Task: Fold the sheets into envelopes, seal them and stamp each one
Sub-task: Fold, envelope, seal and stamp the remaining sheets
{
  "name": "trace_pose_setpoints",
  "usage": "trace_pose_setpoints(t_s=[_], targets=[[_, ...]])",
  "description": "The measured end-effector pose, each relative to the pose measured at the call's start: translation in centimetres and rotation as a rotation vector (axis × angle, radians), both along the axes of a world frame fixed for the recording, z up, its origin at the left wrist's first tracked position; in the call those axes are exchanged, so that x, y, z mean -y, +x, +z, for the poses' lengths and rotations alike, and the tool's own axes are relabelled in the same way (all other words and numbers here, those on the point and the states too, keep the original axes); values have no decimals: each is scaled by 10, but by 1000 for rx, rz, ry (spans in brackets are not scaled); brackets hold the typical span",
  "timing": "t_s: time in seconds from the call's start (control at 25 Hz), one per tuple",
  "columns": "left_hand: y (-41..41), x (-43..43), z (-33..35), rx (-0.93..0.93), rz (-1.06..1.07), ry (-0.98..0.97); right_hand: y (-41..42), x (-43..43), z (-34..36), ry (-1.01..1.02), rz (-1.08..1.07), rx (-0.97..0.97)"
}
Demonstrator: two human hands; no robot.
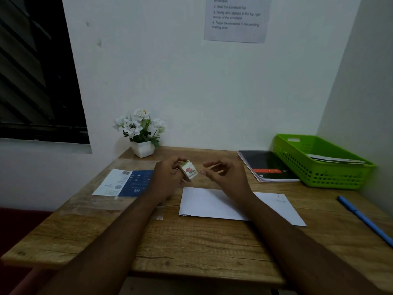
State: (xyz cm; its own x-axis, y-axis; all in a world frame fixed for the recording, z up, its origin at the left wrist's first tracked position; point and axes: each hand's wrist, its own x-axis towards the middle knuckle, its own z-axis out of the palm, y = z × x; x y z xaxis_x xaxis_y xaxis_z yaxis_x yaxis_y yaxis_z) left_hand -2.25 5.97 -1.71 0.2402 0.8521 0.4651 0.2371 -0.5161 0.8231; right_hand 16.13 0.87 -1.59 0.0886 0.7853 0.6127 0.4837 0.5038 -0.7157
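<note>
A white envelope lies flat on the wooden desk, partly under my right forearm. Above its far edge my left hand holds a small stamp sheet with a red picture on it, tilted toward me. My right hand hovers just right of the stamp sheet, thumb and fingers pinched close together; whether something thin sits between them is unclear. Both hands are raised off the desk.
A blue-and-white printed packet in clear wrap lies at the left. A white flower pot stands at the back. A black notebook and a green basket holding envelopes sit at the right. A blue pen lies near the right edge.
</note>
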Motion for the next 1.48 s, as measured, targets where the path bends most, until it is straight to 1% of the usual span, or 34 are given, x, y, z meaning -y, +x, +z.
trace_pose_setpoints(t_s=[0.08, 0.2, 0.36, 0.44, 0.64, 0.76, 0.84, 1.0, 1.28, 1.48], targets=[[0, 0, 0, -4, 11, 0, -2, 3, 2, 9, 28, 20], [-1, 1, -1, -29, 17, 23, -6, 7, 3, 73, 72, 134], [-2, 4, -1, -120, -48, 43, -11, 6, 3, 172, 105, 240], [-3, 4, 0, -147, -46, 73, -12, 5, 3, 197, 116, 280], [-3, 9, 5, -231, -21, 208, -8, 3, 1, 253, -5, 426], [-2, 9, 5, -272, 5, 247, -8, 3, 1, 282, -43, 475], [-2, 5, 3, -303, 31, 271, -8, 3, 2, 297, -55, 486], [-2, 3, 0, -314, 6, 304, -7, 5, 3, 295, -72, 495], [-1, 5, 1, -344, -43, 282, -5, 3, 4, 256, -83, 519], [-2, 3, 1, -349, -52, 302, -2, 1, 3, 203, -41, 410]])
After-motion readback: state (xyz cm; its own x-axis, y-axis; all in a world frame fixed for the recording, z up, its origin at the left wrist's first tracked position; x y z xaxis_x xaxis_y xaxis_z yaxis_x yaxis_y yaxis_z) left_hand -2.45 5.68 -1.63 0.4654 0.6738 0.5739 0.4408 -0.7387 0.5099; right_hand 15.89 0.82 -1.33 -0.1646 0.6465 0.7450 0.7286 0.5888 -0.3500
